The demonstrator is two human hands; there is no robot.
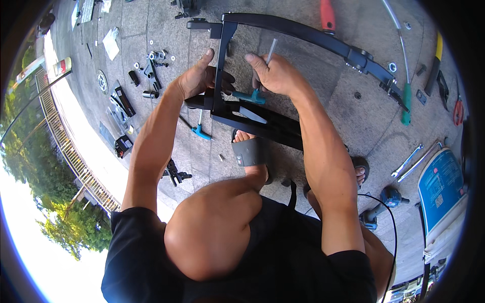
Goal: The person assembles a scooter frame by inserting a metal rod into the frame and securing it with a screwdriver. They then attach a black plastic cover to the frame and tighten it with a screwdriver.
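A black metal frame (257,130), with a long curved arm at its far side and an upright bar at its left, spans the space above my feet. My left hand (196,78) is at the upright bar, its thumb raised and its fingers passing behind the bar. Inside the frame, my right hand (278,74) is closed around the shaft of a teal T-handle hex key (251,97). The metal shaft sticks out above my fist, and the handle lies below it, close to my left fingertips. What my left fingertips touch is partly hidden.
A second teal T-handle hex key (202,133) lies on the paving. Small black and silver parts (153,70) are scattered at left. At right lie a green-handled screwdriver (406,103), red-handled pliers (458,111), wrenches (408,160), a power drill (389,199) and a blue bag (440,184).
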